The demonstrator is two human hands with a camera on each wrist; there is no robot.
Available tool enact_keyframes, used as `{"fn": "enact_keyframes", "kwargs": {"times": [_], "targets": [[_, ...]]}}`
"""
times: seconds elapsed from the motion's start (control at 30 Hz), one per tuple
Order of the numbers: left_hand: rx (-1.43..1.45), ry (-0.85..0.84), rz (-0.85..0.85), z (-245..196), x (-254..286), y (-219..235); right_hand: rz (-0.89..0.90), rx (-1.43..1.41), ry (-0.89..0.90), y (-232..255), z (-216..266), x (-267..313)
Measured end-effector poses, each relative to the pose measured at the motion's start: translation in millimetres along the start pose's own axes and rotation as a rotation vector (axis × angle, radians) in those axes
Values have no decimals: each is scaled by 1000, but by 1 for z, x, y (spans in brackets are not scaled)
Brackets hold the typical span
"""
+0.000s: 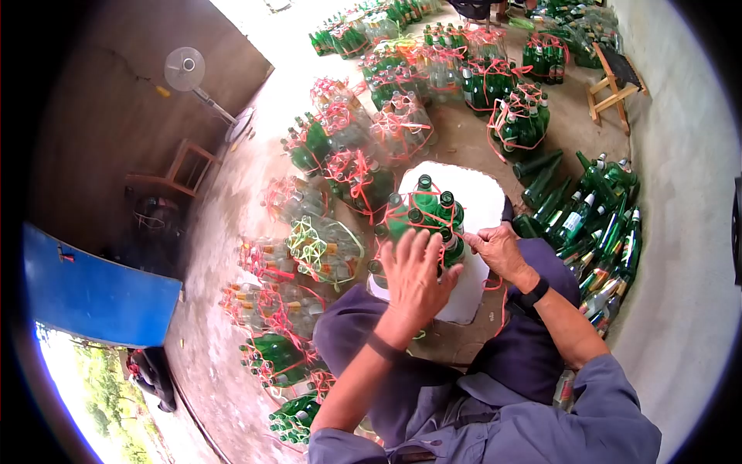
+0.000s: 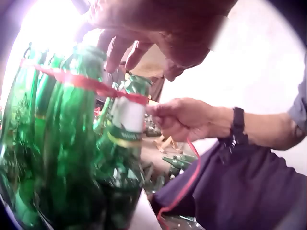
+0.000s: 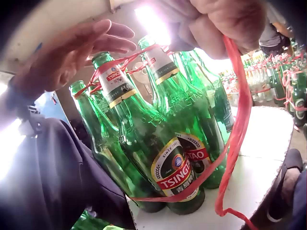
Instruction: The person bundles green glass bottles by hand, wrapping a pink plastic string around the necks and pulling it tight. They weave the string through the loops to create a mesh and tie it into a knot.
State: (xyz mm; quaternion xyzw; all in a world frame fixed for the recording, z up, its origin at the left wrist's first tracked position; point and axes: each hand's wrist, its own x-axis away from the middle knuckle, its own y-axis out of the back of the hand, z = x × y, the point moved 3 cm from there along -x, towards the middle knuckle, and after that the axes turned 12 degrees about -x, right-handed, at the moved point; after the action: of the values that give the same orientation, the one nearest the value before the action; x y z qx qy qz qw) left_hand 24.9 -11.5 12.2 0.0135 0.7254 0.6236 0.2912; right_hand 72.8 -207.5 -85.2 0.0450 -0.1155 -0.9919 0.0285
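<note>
A cluster of green beer bottles [image 1: 423, 203] stands upright on a white board [image 1: 488, 203] between the person's knees. Red plastic twine [image 3: 238, 110] runs round the necks and again low round the bodies; the bottles in front carry Tsingtao labels [image 3: 175, 173]. Over the near side of the cluster, the left hand [image 1: 416, 278] is held with its fingers spread and extended, close above the bottle tops. At the right side of the necks, the right hand [image 1: 501, 251] pinches the twine with curled fingers, and a loose tail [image 2: 189, 182] hangs down from it.
Several tied bundles of green and clear bottles [image 1: 402, 124] stand on the floor ahead and to the left. Loose green bottles [image 1: 591, 224] lie piled along the right wall. A folding stool [image 1: 613, 89] stands beyond them, and a fan [image 1: 185, 69] is at the left.
</note>
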Motion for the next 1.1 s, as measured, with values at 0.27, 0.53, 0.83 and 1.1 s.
{"fn": "enact_keyframes", "kwargs": {"times": [0.27, 0.53, 0.83, 1.1], "targets": [[-28, 9, 51, 0, 9, -15, -52, -11, 86, -6, 3, 2], [-126, -13, 36, -5, 9, -17, -21, -37, 58, -8, -3, 7], [-150, -14, 1, -10, 5, -13, -28, -52, 93, -6, -2, 8], [-141, -27, -32, -11, 3, -12, -19, -73, 81, -6, -3, 7]]}}
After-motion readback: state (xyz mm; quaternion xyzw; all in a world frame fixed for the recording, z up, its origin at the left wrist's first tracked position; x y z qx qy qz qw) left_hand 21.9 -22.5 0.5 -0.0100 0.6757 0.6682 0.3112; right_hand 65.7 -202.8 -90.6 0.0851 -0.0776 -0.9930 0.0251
